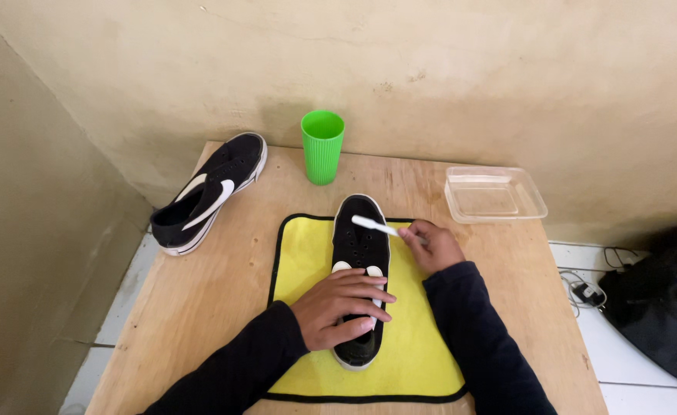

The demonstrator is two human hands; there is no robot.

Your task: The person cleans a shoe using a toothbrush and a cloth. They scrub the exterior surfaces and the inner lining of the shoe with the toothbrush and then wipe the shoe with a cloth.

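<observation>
No labels, signs or screens are showing anywhere in this view. The only thing close to a package is a clear plastic container (495, 194), which is sitting empty and without a lid at the far right corner of the wooden surface (223, 284), close to the wall. It is rectangular and shallow, with rounded corners and see-through walls, so the wood is showing through its base. It is lying well apart from everything else there.
</observation>
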